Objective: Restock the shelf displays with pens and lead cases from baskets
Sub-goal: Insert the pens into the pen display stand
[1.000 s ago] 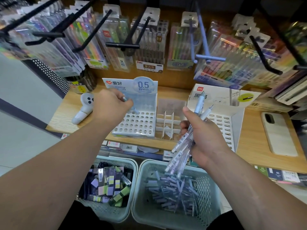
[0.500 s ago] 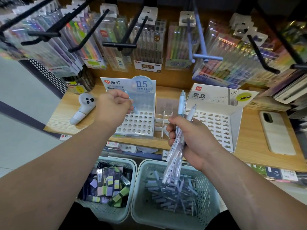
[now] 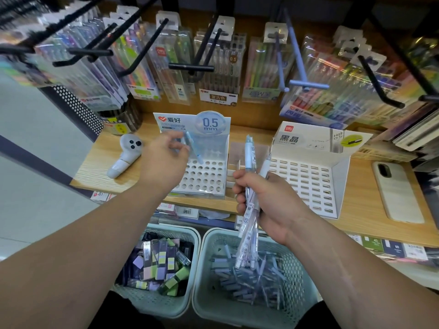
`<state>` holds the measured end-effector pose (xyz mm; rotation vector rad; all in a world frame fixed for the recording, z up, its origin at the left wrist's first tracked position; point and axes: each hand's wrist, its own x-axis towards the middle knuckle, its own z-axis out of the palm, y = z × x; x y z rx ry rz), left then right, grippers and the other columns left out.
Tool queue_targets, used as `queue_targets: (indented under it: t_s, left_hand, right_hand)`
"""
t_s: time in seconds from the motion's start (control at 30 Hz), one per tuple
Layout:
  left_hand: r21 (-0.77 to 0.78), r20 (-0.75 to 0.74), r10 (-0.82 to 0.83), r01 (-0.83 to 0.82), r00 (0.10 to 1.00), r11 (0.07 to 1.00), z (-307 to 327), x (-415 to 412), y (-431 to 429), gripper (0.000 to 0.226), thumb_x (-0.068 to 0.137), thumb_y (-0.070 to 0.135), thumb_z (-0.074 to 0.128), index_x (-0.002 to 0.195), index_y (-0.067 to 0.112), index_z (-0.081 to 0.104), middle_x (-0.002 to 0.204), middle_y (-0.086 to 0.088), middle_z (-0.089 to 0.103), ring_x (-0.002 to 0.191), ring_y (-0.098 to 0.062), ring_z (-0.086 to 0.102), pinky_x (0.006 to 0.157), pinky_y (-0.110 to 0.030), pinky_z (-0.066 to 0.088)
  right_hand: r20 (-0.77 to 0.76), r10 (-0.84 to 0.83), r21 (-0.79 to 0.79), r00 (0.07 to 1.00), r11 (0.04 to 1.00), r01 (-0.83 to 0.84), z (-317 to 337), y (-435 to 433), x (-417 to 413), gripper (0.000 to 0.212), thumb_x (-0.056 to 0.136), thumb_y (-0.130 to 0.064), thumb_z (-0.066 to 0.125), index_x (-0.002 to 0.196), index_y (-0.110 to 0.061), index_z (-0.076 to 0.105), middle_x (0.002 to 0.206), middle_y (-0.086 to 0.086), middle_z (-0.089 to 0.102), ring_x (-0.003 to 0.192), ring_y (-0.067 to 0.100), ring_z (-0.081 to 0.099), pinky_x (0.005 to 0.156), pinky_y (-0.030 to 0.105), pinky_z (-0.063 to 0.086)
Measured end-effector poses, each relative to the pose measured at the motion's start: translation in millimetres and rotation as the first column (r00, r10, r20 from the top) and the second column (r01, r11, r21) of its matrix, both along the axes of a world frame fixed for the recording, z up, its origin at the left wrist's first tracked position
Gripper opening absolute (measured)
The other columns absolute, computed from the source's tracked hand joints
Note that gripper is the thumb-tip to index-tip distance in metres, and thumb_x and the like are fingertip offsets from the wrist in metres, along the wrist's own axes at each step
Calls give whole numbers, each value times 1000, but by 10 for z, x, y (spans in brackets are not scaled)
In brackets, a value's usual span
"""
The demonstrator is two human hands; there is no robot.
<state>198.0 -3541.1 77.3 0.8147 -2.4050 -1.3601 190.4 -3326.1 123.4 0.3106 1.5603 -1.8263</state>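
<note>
Baskets (image 3: 180, 227): two, pale green
Displays (image 3: 204, 184): two, white, holed
Left hand (image 3: 164, 162): pinches one pale-blue pen (image 3: 195, 149)
Right hand (image 3: 270, 200): grips several clear pens (image 3: 248, 156)

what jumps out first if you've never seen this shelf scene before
The two hands in the middle: the right hand grips a bundle of pens, while the left hand pinches a single pen over the round-hole display. Below the shelf, the left basket holds lead cases and the right basket loose pens.
</note>
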Motion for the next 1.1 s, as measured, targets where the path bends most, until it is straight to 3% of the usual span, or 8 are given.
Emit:
queue_targets:
  t_s: [0.17, 0.27, 0.37, 0.47, 0.57, 0.7, 0.87, 1.1]
  left_hand:
    - [-212, -5, -135, 131, 991, 968, -27, -19, 38, 38, 95, 17, 62, 132, 26, 65, 95, 15, 65, 85, -13, 62, 84, -36, 56]
    - [-273, 12, -179, 176, 984, 946, -2, -22, 77, 37, 96, 19, 64, 132, 25, 65, 95, 15, 64, 77, -8, 59, 79, -27, 51]
    - [-255, -1, -137, 133, 991, 958, 85, -5, 135, 26, 96, 22, 63, 121, 26, 68, 87, 16, 64, 73, -6, 60, 77, -33, 54]
    - [93, -30, -145, 147, 989, 985, 304, 33, 307, 11, 96, 32, 64, 104, 27, 69, 84, 2, 68, 68, -17, 64, 67, -36, 54]
    - [433, -12, -342, 313, 940, 845, 456, 124, 548, 22, 96, 33, 66, 90, 13, 71, 71, 5, 63, 59, -11, 58, 57, -28, 44]
    - [449, -39, -393, 368, 919, 815, 391, 167, 650, 22, 91, 22, 74, 75, 9, 65, 61, 2, 55, 50, -9, 49, 51, -17, 39]
    - [549, -42, -318, 288, 947, 784, 390, 171, 563, 25, 90, 19, 73, 71, 9, 61, 60, -4, 56, 52, -14, 43, 50, -23, 37]
    - [757, -164, -41, 153, 986, 635, 490, 114, 378, 11, 96, 12, 65, 85, 11, 64, 71, -2, 62, 58, -13, 59, 53, -23, 48]
  right_hand:
    - [-1, -9, 3, 1000, 1000, 9, -17, -7, -3, 17, 92, -7, 63, 109, -5, 66, 66, 3, 62, 58, 15, 51, 58, 30, 44]
    - [1, -10, 2, 1000, 1000, 10, -19, -5, -16, 16, 92, -6, 63, 108, -5, 66, 66, 4, 62, 57, 15, 51, 58, 30, 44]
    - [10, -10, -2, 1000, 1000, 10, -17, 2, -37, 15, 92, -5, 61, 105, -5, 69, 67, 4, 62, 59, 15, 51, 60, 30, 44]
    - [10, 40, -22, 999, 999, -40, 1, 4, -41, 21, 91, -3, 58, 109, -3, 70, 70, 6, 62, 59, 15, 51, 58, 29, 44]
    - [-2, 146, -34, 989, 989, -146, 33, -26, -5, 20, 90, 1, 56, 99, -4, 73, 69, 8, 60, 57, 15, 49, 55, 28, 42]
    - [-57, 183, -5, 981, 983, -184, 34, -49, 39, 31, 88, 3, 55, 68, -12, 74, 68, 11, 61, 56, 17, 50, 54, 29, 41]
    - [-22, 171, -37, 985, 985, -171, 76, -37, 31, 12, 93, -5, 59, 97, -6, 71, 74, 13, 66, 56, 19, 59, 53, 27, 46]
    - [91, 7, -97, 996, 995, 2, 87, -11, -30, 27, 94, -15, 67, 118, -4, 62, 80, 13, 74, 48, 14, 55, 44, 22, 46]
